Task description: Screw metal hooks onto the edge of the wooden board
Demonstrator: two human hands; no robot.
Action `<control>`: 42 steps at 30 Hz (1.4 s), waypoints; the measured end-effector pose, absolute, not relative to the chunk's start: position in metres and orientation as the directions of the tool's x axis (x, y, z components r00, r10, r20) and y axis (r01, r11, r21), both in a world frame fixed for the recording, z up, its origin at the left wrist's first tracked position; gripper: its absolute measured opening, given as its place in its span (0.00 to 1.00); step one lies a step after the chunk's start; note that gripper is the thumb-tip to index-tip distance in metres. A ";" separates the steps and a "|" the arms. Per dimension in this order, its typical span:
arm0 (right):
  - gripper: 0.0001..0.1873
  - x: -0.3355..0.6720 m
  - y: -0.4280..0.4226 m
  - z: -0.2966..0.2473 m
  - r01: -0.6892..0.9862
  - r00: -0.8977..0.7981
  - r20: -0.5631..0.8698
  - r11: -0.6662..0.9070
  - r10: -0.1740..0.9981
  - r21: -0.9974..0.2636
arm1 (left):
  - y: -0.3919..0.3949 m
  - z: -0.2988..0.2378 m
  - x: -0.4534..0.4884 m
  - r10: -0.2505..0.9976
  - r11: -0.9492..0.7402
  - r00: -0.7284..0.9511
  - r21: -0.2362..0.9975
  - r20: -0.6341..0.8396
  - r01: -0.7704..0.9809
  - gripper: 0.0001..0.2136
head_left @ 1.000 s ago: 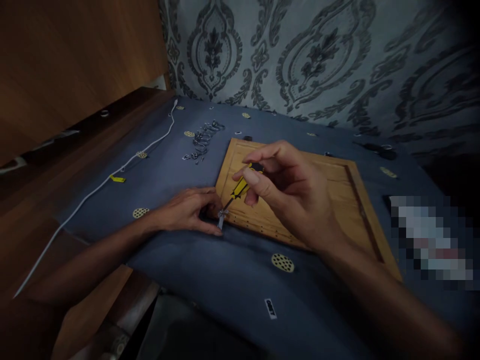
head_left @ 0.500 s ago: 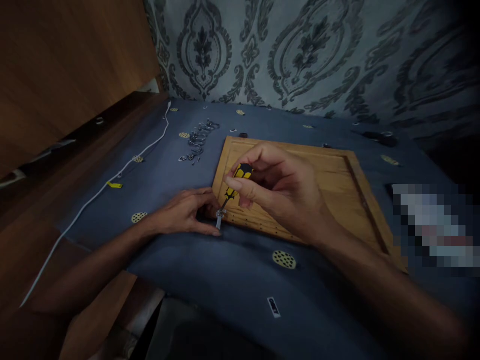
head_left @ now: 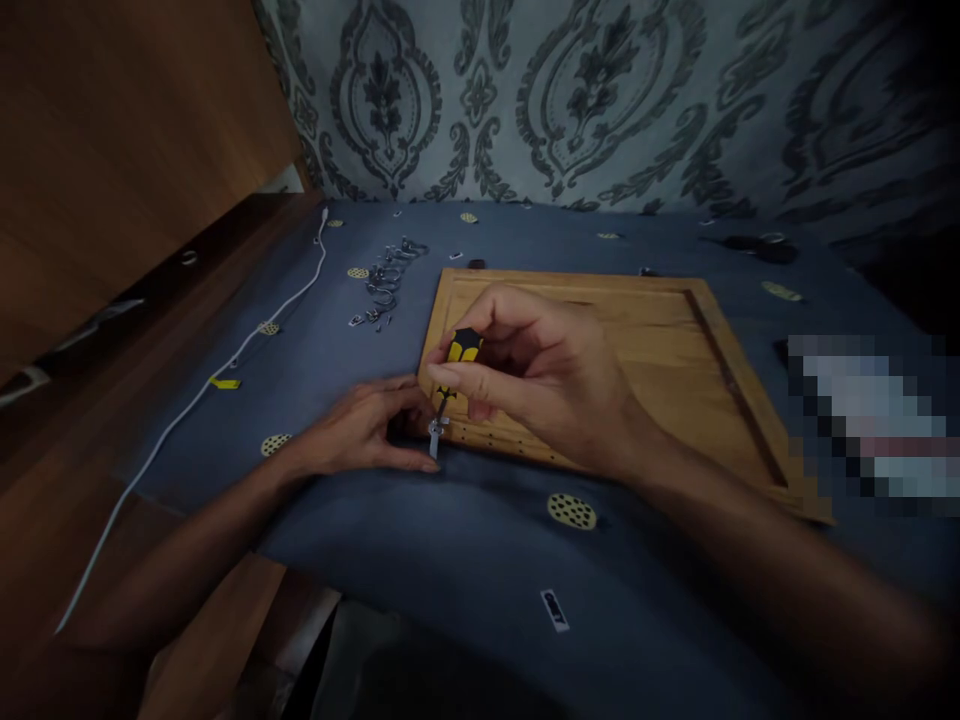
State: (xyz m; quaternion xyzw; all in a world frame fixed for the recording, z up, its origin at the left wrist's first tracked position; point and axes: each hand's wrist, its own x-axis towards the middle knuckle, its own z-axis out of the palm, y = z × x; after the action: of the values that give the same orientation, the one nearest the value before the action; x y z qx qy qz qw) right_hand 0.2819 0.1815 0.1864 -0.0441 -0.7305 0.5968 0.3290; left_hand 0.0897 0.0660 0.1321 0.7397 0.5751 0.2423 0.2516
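My right hand is closed around the handle of a short black-and-yellow screwdriver, thumb and fingertips pinching it. The shaft slants down to a small silver metal fitting at the near left corner of a wooden board. From the left, my left hand steadies that fitting, with its thumb at the lower end and its fingers curled by the board's corner. Small dark holes run along the board's near edge. Whether the screwdriver tip sits in a screw is too small to tell.
Several silver metal pieces lie on the blue patterned cloth beyond my left hand. A white cable with a yellow tag runs along the left. A dark object lies at the back right; a blurred-out item is right of the board.
The view has shifted slightly. The screwdriver handle stands a little more upright, and my right hand has moved slightly left with it. My left hand stays at the metal fitting.
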 end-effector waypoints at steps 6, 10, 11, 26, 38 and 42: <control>0.09 0.285 0.191 0.189 -0.314 -0.821 0.432 0.336 0.374 -0.888 | 0.064 0.134 0.089 0.976 -0.192 0.214 0.654 0.047 0.732 0.24; 0.08 0.286 0.191 0.189 -0.324 -0.816 0.435 0.323 0.380 -0.889 | 0.065 0.135 0.089 0.976 -0.190 0.212 0.654 0.046 0.733 0.23; 0.09 0.285 0.190 0.189 -0.324 -0.810 0.434 0.316 0.395 -0.892 | 0.065 0.135 0.089 0.976 -0.191 0.215 0.654 0.045 0.732 0.24; 0.07 0.288 0.191 0.190 -0.278 -0.834 0.401 0.340 0.378 -0.898 | 0.065 0.134 0.090 0.974 -0.205 0.219 0.646 0.059 0.735 0.24; 0.10 0.287 0.191 0.188 -0.274 -0.844 0.385 0.317 0.374 -0.908 | 0.065 0.134 0.090 0.973 -0.208 0.221 0.652 0.064 0.729 0.24; 0.07 0.290 0.194 0.191 -0.261 -0.878 0.363 0.324 0.311 -0.909 | 0.065 0.133 0.089 0.973 -0.213 0.217 0.657 0.076 0.723 0.24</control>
State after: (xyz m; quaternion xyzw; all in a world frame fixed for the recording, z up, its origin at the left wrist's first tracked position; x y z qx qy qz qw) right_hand 0.2900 0.1942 0.1912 -0.0162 -0.7755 0.5812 0.2460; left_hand 0.0894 0.0650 0.1328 0.7382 0.5744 0.2478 0.2525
